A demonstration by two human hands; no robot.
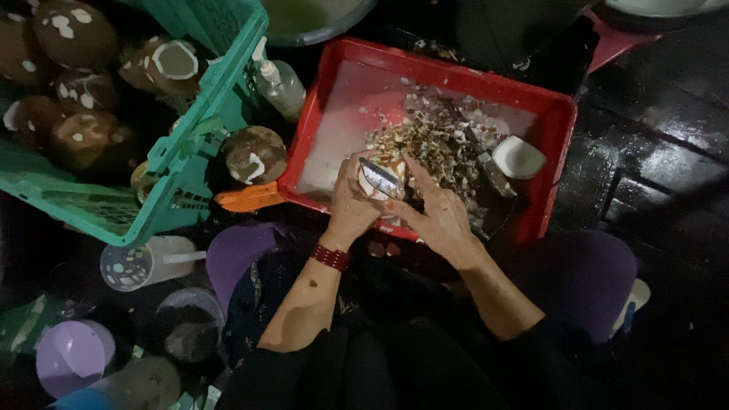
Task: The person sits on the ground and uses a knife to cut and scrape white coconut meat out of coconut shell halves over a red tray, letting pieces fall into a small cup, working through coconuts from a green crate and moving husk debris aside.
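From my remote seat I see a dark, wet floor (pixel 653 114) filling the right of the frame, its black surface glinting where dim light catches it. The scene is poorly lit overall, with the lower edge falling into near blackness. At upper left a green plastic crate (pixel 190 144) sits tilted, with brown husked coconuts (pixel 76 91) heaped in and beside it. A clear spray bottle (pixel 281 83) stands just right of the crate. At lower left I make out a clear plastic cup (pixel 140 263), a lilac bowl (pixel 72 357) and a dark bucket (pixel 186 326). A grey basin rim (pixel 319 30) shows at the top centre.
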